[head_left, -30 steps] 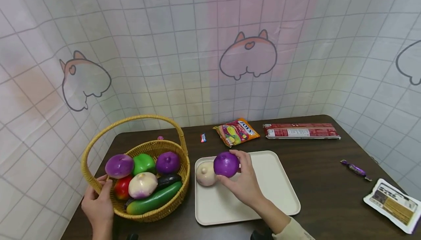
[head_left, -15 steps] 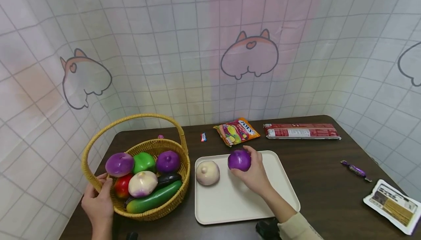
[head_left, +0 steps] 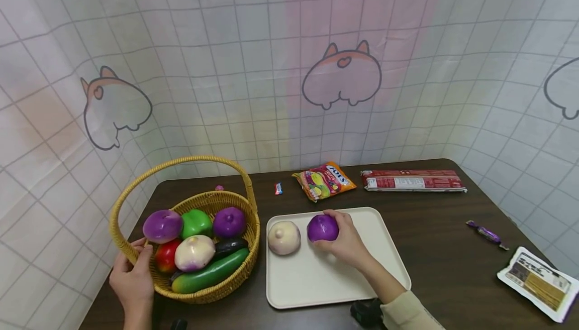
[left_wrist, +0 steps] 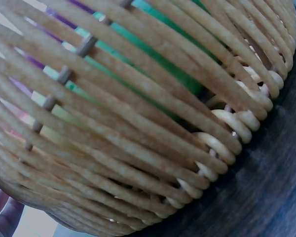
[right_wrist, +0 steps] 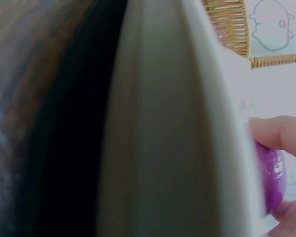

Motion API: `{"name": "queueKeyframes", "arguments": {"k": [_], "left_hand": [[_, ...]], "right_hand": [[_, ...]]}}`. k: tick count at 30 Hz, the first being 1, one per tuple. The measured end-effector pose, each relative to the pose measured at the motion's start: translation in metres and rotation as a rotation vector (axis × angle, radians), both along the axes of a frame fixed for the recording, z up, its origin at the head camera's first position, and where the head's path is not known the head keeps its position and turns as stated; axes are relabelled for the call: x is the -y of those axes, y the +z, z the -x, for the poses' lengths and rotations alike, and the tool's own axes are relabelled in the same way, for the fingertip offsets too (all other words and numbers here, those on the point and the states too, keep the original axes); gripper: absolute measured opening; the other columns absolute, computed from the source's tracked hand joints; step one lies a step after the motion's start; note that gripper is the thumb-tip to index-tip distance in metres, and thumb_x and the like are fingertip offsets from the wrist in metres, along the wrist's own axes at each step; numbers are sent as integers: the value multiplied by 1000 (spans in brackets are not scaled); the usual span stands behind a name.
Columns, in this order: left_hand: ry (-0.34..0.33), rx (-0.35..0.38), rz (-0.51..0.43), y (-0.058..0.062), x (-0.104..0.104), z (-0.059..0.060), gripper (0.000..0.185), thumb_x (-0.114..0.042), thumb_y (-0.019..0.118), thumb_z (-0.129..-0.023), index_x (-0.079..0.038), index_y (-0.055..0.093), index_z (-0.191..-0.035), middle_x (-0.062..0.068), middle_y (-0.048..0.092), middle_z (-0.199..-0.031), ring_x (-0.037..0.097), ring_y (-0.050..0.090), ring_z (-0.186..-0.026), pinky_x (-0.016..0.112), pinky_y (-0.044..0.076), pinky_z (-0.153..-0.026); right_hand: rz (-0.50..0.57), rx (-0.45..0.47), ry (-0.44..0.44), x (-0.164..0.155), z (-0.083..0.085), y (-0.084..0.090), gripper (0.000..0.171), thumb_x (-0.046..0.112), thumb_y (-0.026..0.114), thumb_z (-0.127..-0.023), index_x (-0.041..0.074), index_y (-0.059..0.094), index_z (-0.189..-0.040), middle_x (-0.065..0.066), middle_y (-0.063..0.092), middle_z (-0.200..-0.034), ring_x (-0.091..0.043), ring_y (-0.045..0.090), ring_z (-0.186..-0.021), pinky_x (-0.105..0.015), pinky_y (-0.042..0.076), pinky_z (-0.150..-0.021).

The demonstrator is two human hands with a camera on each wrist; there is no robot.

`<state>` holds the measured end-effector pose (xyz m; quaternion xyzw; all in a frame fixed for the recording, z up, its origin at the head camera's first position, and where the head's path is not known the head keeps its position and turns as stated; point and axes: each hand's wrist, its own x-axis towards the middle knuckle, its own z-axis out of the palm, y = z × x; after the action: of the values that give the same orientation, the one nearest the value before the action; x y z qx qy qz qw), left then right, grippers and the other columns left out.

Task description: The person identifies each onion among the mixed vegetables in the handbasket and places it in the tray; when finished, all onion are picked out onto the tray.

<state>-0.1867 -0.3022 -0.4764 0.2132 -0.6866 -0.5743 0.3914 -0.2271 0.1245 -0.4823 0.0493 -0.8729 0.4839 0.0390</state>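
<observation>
My right hand [head_left: 346, 239] pinches a round, shiny purple toy vegetable [head_left: 322, 228] between thumb and fingers, at the tray's upper middle. Whether it touches the tray [head_left: 334, 282] I cannot tell. To its left on the tray, apart from it, sits a whitish round toy vegetable [head_left: 284, 238] with a nub. My left hand [head_left: 133, 280] grips the yellow wicker basket [head_left: 226, 287] at its left rim, by the handle's foot. Inside lie purple pieces, a green pepper [head_left: 196, 223], a red piece [head_left: 167, 255], a white-purple piece [head_left: 195, 253], a dark one and a long green one [head_left: 211, 272].
Behind the tray lie an orange candy bag [head_left: 324, 182], a small wrapped sweet [head_left: 278, 189] and a long red packet [head_left: 413, 181]. A purple-wrapped candy [head_left: 487, 234] and a white-and-brown pouch [head_left: 538, 284] lie at right. A patterned curtain [head_left: 267, 69] surrounds the table.
My right hand has carried the purple vegetable rightward, off the white one's edge, then slightly back left and lower over the tray. My left hand has stayed at the basket.
</observation>
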Motion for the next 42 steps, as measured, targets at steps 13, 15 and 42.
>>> {"name": "queueKeyframes", "arguments": {"k": [13,15,42], "left_hand": [[-2,-5,-16,-1,0,1,23,-10,69,-88,10,63,-98,-21,66,-89,-1,58,-85,13,39,-72],[-3,-7,-18,-1,0,1,23,-10,69,-88,10,63,-98,-21,66,-89,-1,58,-85,13,39,-72],[-18,-43,-79,3,-2,-1,18,-8,70,-87,7,63,-92,-16,68,-89,2,57,-84,14,38,-70]], "right_hand": [[-35,22,72,0,-1,-1,81,21,87,-69,9,48,-138,-15,49,-138,-33,51,-122,-52,45,-96],[-38,28,70,0,-1,0,82,22,87,-69,9,47,-139,-15,49,-138,-34,50,-123,-53,44,-97],[-53,92,100,-12,0,19,88,31,83,-76,8,36,-147,-19,42,-144,-38,49,-122,-51,47,-93]]}}
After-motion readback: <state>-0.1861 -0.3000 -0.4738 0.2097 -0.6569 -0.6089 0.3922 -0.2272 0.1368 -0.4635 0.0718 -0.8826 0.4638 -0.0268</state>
